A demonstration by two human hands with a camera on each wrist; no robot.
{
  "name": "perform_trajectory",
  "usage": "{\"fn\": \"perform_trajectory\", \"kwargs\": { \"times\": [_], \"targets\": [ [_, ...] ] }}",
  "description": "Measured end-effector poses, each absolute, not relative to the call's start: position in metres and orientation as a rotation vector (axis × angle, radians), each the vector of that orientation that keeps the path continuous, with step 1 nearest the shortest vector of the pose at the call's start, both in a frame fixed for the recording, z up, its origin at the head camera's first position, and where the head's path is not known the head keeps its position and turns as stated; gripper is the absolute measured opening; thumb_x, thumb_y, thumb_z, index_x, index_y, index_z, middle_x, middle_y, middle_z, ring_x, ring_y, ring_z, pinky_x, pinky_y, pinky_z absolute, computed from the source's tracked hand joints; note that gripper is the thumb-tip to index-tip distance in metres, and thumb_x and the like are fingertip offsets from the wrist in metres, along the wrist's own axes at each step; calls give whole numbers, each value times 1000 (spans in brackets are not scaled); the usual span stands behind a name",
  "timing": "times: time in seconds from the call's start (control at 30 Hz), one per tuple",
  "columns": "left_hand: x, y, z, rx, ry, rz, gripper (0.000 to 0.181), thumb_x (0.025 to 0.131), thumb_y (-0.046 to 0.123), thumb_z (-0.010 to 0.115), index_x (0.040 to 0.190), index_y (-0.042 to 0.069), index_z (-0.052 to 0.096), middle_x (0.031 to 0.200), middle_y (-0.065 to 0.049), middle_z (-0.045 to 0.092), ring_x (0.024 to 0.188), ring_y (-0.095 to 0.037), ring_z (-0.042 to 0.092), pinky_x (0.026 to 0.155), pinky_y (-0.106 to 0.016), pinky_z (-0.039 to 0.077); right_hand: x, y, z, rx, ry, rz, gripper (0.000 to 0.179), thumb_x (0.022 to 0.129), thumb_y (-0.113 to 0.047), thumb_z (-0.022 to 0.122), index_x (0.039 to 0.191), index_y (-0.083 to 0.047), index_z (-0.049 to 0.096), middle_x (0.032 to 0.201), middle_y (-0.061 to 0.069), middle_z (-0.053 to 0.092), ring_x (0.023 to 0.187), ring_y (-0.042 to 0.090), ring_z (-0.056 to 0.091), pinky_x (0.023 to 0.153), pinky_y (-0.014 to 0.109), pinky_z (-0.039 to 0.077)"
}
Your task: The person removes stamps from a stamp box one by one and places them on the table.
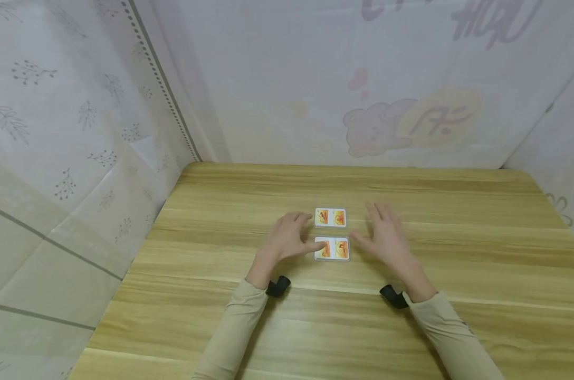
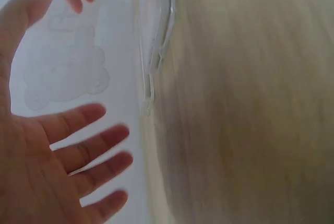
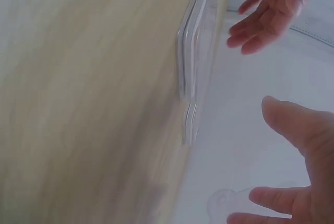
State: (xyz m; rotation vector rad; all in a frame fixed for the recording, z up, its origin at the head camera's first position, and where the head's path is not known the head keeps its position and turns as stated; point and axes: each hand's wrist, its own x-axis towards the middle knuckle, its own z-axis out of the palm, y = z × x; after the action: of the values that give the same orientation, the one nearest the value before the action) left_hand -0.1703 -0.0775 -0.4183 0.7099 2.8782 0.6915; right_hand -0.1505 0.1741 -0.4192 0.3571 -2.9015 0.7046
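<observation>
Two flat, clear-edged rectangular cards lie on the table, one behind the other. Each shows two orange-and-yellow pictures on white. My left hand (image 1: 287, 237) is just left of the far card (image 1: 330, 224), fingers spread and relaxed. Its thumb overlaps the left picture of the near card (image 1: 332, 256) in the head view. To the right of both cards, my right hand (image 1: 389, 237) hovers with its fingers extended and thumb apart. Both palms face inward across the cards. Seen edge-on in the right wrist view, the larger, closer card (image 3: 188, 51) appears as stacked clear layers.
The wooden table (image 1: 325, 327) has a striped grain and rounded back corners. Behind it hangs a pale curtain (image 1: 268, 95) with a faint bear print, and a leaf-patterned one (image 1: 78, 148) is at the left. Black wrist mounts (image 1: 278, 286) sit at both cuffs.
</observation>
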Motion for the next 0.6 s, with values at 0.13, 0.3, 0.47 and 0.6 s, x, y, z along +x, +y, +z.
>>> {"fn": "perform_trajectory", "kwargs": {
  "times": [0.13,0.3,0.47,0.6],
  "targets": [
    [-169,-76,-421,754,2743,839,77,73,49,74,129,2,51,129,-12,52,121,-27,46,100,-41,38,-149,168,-418,387,-2930,923,82,80,-36,73,139,5,35,136,31,39,125,47,36,97,59,35],
    [-169,-76,-426,786,2603,952,77,69,37,81,127,-3,50,126,-13,52,118,-26,46,102,-38,37,-148,161,-421,458,-2980,1032,79,75,-33,79,134,7,43,132,27,46,121,42,42,97,55,38],
    [-169,-75,-429,803,2565,976,78,66,32,84,127,-4,50,123,-12,52,115,-25,47,101,-37,38,-147,155,-422,542,-2995,1044,76,70,-29,82,128,8,49,127,25,51,118,40,46,96,53,39],
    [-169,-75,-432,839,2585,962,75,65,28,85,124,-5,52,118,-12,53,110,-24,48,97,-35,40,-146,151,-423,588,-3009,1033,75,68,-28,84,125,8,51,124,22,54,115,38,49,96,51,41]
  ]
}}
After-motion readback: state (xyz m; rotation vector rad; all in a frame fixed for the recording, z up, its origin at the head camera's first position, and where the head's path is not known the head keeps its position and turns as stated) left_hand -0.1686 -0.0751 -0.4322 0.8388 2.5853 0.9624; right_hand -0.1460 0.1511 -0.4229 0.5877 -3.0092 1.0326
